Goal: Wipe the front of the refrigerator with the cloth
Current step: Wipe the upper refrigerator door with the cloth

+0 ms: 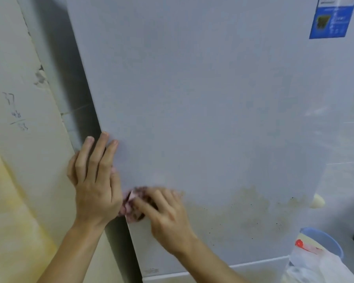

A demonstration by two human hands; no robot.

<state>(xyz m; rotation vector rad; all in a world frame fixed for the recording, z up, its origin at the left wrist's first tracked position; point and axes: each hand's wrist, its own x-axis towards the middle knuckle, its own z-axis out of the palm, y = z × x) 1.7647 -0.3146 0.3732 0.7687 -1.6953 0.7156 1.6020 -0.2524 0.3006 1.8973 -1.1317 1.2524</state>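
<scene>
Pressing cloth against refrigerator front, low near its left edge, under right hand; finger curl unreadable through blur. Bracing left hand flat on door edge, fingers straight, holding nothing, probably to steady the door. Brownish stains lying rightward, apparently unwiped.

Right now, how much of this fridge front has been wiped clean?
Done: the upper part of the pale grey refrigerator door looks free of marks. In hand: the right hand presses a crumpled pink cloth low on the left, while the left hand rests flat on the door's edge. Left: yellow-brown stains with dark specks, lower right.
</scene>
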